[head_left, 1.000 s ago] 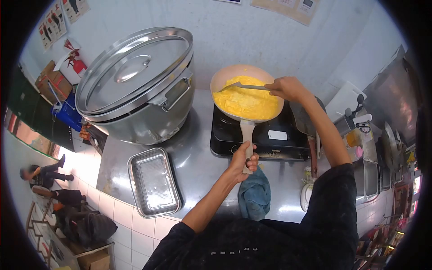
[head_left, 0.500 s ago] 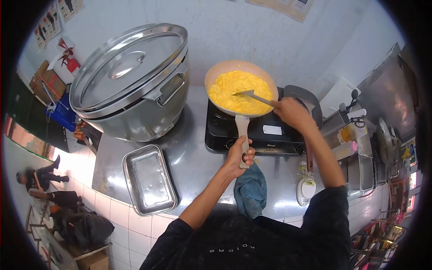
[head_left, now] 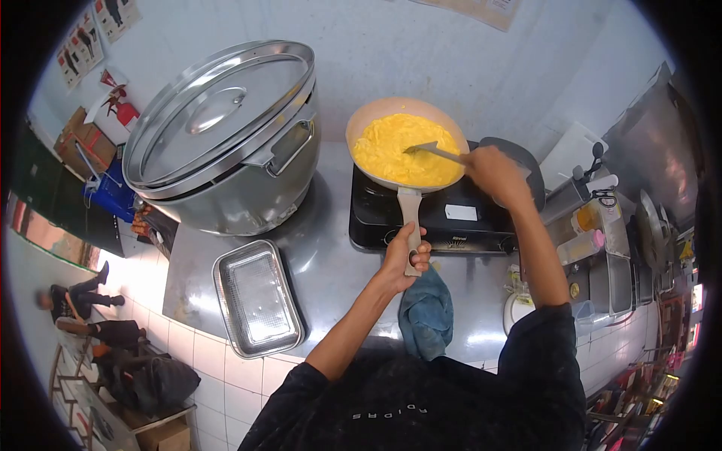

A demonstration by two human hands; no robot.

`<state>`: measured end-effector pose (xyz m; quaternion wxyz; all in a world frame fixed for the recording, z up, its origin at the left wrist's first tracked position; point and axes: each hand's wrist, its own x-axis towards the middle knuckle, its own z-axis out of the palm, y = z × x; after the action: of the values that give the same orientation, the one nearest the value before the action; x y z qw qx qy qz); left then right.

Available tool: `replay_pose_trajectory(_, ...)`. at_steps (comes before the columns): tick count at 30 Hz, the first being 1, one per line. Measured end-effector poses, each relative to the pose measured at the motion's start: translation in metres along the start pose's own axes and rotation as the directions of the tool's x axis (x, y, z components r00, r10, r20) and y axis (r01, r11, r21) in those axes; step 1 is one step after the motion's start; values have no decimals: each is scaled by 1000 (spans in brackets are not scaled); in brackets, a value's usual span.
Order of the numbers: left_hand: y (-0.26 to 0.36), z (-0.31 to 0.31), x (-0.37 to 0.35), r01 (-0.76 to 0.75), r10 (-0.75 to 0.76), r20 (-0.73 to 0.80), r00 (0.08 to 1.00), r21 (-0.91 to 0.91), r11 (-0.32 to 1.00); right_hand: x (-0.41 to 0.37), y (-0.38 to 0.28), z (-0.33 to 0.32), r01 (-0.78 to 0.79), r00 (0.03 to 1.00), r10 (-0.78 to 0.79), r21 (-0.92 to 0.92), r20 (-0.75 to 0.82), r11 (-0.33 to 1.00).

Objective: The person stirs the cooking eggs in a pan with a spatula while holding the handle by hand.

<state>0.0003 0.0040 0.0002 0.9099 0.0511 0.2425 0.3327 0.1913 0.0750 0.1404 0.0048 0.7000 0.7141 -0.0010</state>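
Note:
My left hand [head_left: 406, 254] is wrapped round the beige handle of a frying pan [head_left: 366, 124], which rests on a black gas stove [head_left: 368, 218]. Soft yellow scrambled eggs [head_left: 391, 146] spread over the pan's floor. From the right, my right hand [head_left: 492, 174] grips a grey spatula [head_left: 436, 151], its blade in the eggs right of the middle. Just below the left hand lies a crumpled blue cloth [head_left: 426, 316] at the counter's front edge.
A big lidded metal pot [head_left: 233, 180] stands left of the stove. In front of it is a shallow metal tray [head_left: 259, 301]. Utensil containers [head_left: 571, 195] and a pink-capped bottle [head_left: 583, 246] stand right. A person [head_left: 75, 301] is at far left.
The spatula blade has shifted rightward through the eggs, and my right hand has moved slightly right with it. My left hand keeps its hold on the handle. The whole view has shifted a little.

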Motion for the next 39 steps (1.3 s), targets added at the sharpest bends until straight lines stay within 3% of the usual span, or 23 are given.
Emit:
replay_pose_trajectory(4,2,2,2,-15,15,3,1000,12,1000,-26,10,-44,9,999,-9,9,-48,1000)
replay_pose_trajectory(8,1,1,-2,-3,3,4,1000,4,1000,-66,-10,-94,-78,987,89,-82,136,994)
replay_pose_trajectory(11,0,1,-2,-4,4,2,1000,4,1000,-60,-5,-71,-19,990,35,-116,135,993)
replay_pose_trajectory(17,2,1,-3,6,-6,-6,1000,1,1000,-18,1,-37,-93,991,90,30,96,995)
replay_pose_trajectory(25,2,-4,0,11,-11,35,999,1,1000,35,32,24,-23,997,36,194,-63,981)
replay_pose_trajectory(29,2,-4,0,10,-10,29,1000,14,1000,34,52,10,45,998,-30,304,-54,952)
replay_pose_trajectory(32,2,-4,1,8,-8,33,999,7,1000,7,49,-36,104,991,-84,210,-100,972)
replay_pose_trajectory(35,1,-5,1,11,-11,35,999,-3,1000,-26,33,-87,129,992,-129,136,-9,982)
replay_pose_trajectory(38,1,-5,1,12,-12,41,999,-8,1000,-53,6,-113,3,992,-4,10,129,1000)
replay_pose_trajectory(39,1,-5,1,13,-12,44,999,-8,1000,-57,2,-110,35,993,-28,-57,118,998)
